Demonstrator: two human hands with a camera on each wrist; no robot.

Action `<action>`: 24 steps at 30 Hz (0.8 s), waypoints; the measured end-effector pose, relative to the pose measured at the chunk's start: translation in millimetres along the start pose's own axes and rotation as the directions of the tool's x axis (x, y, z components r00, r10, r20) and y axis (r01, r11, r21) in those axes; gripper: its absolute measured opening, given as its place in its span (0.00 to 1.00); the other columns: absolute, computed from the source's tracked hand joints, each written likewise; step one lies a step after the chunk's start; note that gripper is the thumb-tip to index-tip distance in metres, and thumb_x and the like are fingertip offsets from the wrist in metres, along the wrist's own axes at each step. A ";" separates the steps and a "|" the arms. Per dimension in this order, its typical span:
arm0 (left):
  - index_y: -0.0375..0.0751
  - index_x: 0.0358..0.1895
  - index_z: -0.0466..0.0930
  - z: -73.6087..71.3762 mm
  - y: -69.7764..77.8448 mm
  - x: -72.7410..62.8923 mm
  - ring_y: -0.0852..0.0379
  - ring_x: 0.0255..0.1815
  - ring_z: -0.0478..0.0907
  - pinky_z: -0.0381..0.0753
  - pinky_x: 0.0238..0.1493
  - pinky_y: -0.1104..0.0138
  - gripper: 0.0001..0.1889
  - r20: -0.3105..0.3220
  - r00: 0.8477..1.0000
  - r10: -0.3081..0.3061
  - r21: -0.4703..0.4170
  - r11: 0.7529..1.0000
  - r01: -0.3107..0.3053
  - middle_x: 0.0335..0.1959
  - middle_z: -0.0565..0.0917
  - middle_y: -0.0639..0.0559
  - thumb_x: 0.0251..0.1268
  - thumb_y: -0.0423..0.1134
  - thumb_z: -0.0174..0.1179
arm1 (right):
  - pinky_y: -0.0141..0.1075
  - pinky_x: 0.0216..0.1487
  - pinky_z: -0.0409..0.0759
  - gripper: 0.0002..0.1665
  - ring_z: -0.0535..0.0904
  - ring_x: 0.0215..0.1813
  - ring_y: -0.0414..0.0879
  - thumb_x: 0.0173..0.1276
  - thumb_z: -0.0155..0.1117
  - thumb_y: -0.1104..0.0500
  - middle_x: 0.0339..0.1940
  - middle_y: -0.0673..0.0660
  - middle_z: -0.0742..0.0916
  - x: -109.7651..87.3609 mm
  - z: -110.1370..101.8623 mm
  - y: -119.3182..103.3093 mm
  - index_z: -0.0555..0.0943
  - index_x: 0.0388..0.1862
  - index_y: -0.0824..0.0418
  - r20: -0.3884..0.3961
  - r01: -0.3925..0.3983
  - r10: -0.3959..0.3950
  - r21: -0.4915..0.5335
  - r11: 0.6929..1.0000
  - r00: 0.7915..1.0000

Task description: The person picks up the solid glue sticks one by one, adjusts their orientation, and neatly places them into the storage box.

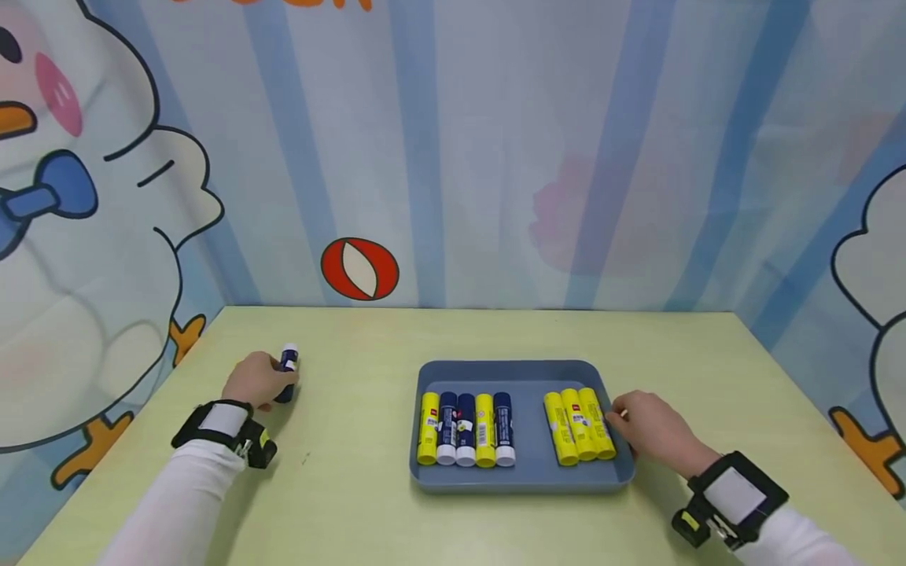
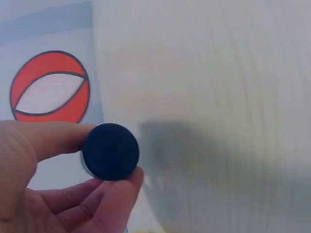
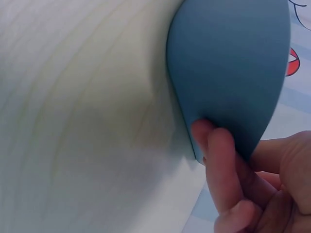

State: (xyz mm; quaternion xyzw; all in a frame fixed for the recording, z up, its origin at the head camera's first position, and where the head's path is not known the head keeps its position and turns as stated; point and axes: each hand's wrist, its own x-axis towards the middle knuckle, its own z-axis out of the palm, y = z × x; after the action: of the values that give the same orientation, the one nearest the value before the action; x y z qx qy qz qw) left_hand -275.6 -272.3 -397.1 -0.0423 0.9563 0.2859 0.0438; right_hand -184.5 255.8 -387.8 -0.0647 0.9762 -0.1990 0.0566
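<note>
In the head view my left hand (image 1: pixel 256 379) pinches a navy glue stick (image 1: pixel 287 373) with a white end, at the left of the table. The left wrist view shows the round dark end of this glue stick (image 2: pixel 111 151) between thumb and fingers. My right hand (image 1: pixel 654 431) grips the right rim of a grey-blue tray (image 1: pixel 529 481); in the right wrist view its fingers (image 3: pixel 222 170) lie against the outer wall of the tray (image 3: pixel 228 63). Inside, a mixed row of yellow and navy glue sticks (image 1: pixel 465 429) lies at the left, and three yellow ones (image 1: pixel 580 426) lie at the right.
The pale yellow table (image 1: pixel 340 503) runs back to a printed backdrop (image 1: pixel 481 157) with blue stripes and cartoon birds. Within the tray, a gap separates the two groups of glue sticks.
</note>
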 end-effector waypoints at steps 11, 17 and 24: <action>0.25 0.60 0.68 8.6 54.8 -12.0 0.50 0.25 0.78 0.79 0.23 0.65 0.26 0.046 0.997 0.064 -0.061 0.996 -0.061 0.38 0.78 0.37 0.66 0.41 0.60 | 0.35 0.20 0.72 0.08 0.74 0.15 0.42 0.70 0.59 0.63 0.22 0.52 0.81 -1.8 -3.3 -2.6 0.81 0.35 0.68 0.016 0.018 -0.018 -0.030 0.999 1.000; 0.31 0.59 0.71 18.5 94.2 -25.4 0.54 0.22 0.74 0.75 0.22 0.66 0.23 0.059 0.985 0.165 -0.055 0.985 -0.161 0.31 0.78 0.43 0.65 0.40 0.63 | 0.36 0.21 0.73 0.08 0.75 0.16 0.42 0.69 0.60 0.63 0.23 0.52 0.81 -0.8 -3.8 -1.3 0.82 0.35 0.68 0.030 0.019 -0.019 -0.024 1.000 0.999; 0.34 0.56 0.75 36.1 134.1 -45.1 0.56 0.21 0.74 0.71 0.23 0.66 0.21 0.097 0.947 0.306 -0.017 0.952 -0.306 0.26 0.78 0.49 0.62 0.38 0.66 | 0.36 0.20 0.71 0.09 0.74 0.16 0.42 0.70 0.60 0.60 0.19 0.49 0.79 -1.7 -9.1 -0.4 0.82 0.36 0.66 0.044 0.038 -0.034 -0.079 0.996 0.998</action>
State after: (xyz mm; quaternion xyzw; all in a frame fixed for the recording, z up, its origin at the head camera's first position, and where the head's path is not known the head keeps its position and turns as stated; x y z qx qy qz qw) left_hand -242.9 -138.2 -349.4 0.1207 0.9477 0.2917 0.0461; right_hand -184.0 259.1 -379.2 -0.0887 0.9806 -0.1594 0.0711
